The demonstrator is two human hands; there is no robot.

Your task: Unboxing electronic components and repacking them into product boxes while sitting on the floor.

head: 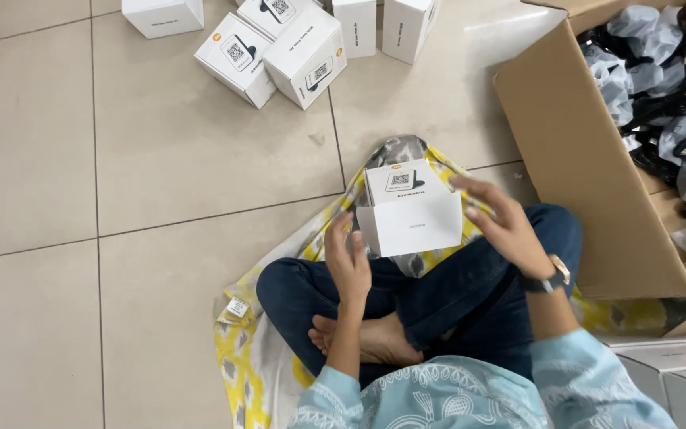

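A small white cardboard carton (pixel 411 208) with an open front flap is held above the crossed legs, between the left hand (pixel 348 258), fingers flat at its side, and the right hand (pixel 502 225), spread wide. It is judged light and crushable, best gripped by its side walls. Right of the carton stands a large brown cardboard box (pixel 589 199) of bagged black cables; beyond the carton, more white cartons (pixel 279 48) lie on the tiled floor.

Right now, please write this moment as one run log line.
left hand: beside white box | right hand: beside box | cardboard carton: open
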